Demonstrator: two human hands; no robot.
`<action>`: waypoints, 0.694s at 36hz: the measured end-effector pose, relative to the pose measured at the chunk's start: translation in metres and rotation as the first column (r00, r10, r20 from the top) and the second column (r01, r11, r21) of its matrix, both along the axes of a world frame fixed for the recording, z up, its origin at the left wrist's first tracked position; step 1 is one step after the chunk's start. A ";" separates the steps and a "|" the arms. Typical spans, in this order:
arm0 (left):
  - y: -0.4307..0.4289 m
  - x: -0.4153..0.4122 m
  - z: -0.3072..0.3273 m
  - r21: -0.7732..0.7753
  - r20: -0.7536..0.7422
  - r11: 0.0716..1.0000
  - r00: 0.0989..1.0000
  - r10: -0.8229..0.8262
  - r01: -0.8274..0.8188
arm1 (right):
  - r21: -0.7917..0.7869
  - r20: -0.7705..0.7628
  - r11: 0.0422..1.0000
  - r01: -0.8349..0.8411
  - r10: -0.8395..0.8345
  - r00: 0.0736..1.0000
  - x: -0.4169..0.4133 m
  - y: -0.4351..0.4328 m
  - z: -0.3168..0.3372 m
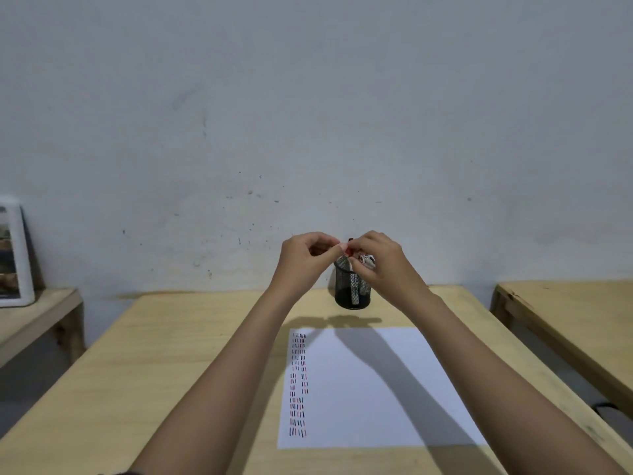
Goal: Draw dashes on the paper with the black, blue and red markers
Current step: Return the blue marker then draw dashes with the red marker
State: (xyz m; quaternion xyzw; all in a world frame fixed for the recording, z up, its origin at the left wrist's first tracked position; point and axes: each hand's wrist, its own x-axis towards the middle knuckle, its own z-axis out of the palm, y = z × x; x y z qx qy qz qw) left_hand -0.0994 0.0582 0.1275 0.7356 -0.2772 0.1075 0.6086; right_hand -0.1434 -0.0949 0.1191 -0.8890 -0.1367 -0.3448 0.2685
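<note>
A white sheet of paper (370, 389) lies on the wooden table (171, 354), with columns of short black, blue and red dashes (298, 382) along its left edge. Behind it stands a black mesh pen holder (351, 289) with at least one marker inside. Both hands are raised above the holder. My right hand (380, 262) grips a red marker (356, 255), mostly hidden by the fingers. My left hand (305, 258) pinches the marker's red end (347, 250), which looks like its cap. I cannot tell whether the cap is on or off.
A second wooden table (565, 313) stands to the right across a gap. A lower table at the left carries a white picture frame (15, 252) leaning on the wall. A grey wall rises right behind the pen holder.
</note>
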 end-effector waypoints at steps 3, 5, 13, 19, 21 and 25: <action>0.000 -0.004 -0.002 0.023 0.001 1.000 1.000 0.003 -0.003 | -0.035 -0.008 0.999 -0.012 0.012 1.000 -0.005 0.000 -0.001; 0.001 -0.005 -0.003 0.005 -0.006 1.000 1.000 0.008 -0.008 | -0.023 0.001 0.999 -0.024 0.025 1.000 -0.007 0.000 -0.001; 0.016 -0.009 -0.011 -0.207 -0.124 0.975 0.990 0.061 -0.086 | 0.317 -0.039 0.948 0.009 0.003 0.999 -0.011 -0.004 -0.007; 0.028 -0.007 -0.027 -0.422 -0.265 0.897 0.964 0.018 -0.132 | 0.612 -0.096 0.787 0.079 -0.025 0.995 -0.016 -0.007 -0.024; 0.030 -0.006 -0.034 -0.453 -0.307 0.880 0.952 -0.003 -0.143 | 0.710 -0.142 0.700 0.081 0.029 0.989 -0.017 -0.008 -0.030; 0.029 -0.008 -0.048 -0.488 -0.355 0.862 0.934 -0.047 -0.142 | 0.935 -0.070 0.353 -0.030 0.267 0.961 -0.019 -0.001 -0.039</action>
